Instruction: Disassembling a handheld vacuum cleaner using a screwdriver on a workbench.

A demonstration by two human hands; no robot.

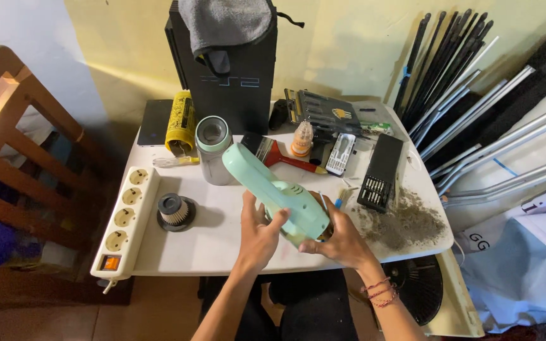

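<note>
At the far left of the frame a wooden chair (14, 120) stands beside the white counter (222, 243). Along the counter's left edge lies a cream power strip (126, 221), and just right of it sits a small round black filter (175, 211). Above these, toward the upper middle, a yellow cylinder (181, 122) lies near a clear canister with a mint rim (213, 150), with a black upright console (225, 76) behind them, a grey cloth (225, 25) draped over its top.

In the lower centre the left hand (257, 237) wraps the mint-green handheld vacuum (276, 192) from the left, its grip pressed against the body. The vacuum is raised above the counter, tilted with its long end toward the upper left. The right hand (342, 240) clasps the lower end, its grip closed around it.

Right of the hands, a red-handled paintbrush (279, 153) and a black bit case (380, 172) lie on the counter, with a heap of grey dust (406, 221) near the right edge. Metal rods (469, 82) lean against the wall at upper right.
</note>
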